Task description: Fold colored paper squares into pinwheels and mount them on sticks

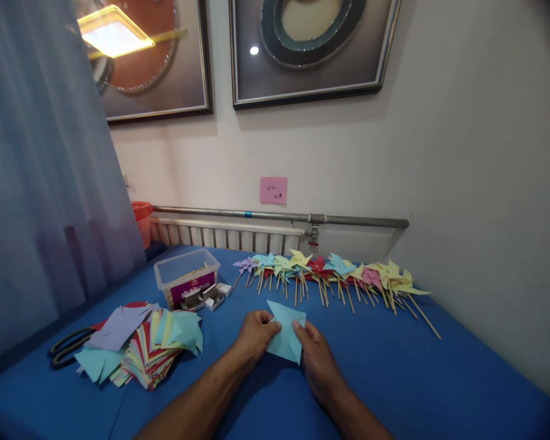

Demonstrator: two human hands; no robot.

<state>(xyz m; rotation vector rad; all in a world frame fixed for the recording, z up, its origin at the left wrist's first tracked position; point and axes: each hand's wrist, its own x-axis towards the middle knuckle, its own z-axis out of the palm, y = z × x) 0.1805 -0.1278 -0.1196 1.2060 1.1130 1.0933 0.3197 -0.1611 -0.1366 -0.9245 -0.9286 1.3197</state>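
Note:
A light blue square of paper [285, 333] is held between both hands just above the blue table [394, 366], partly folded with a corner pointing up. My left hand [255, 335] pinches its left edge. On the paper's right side, my right hand [318, 357] grips the edge with thumb on top. A row of finished paper pinwheels on wooden sticks [334, 275] lies beyond the hands, near the wall.
A fanned stack of coloured cut paper [149, 348] lies to the left, with black scissors [66, 348] beside it. A clear plastic box [186, 276] and small pin boxes [206, 297] stand behind. A radiator and pipe [279, 216] run along the wall; a curtain hangs left.

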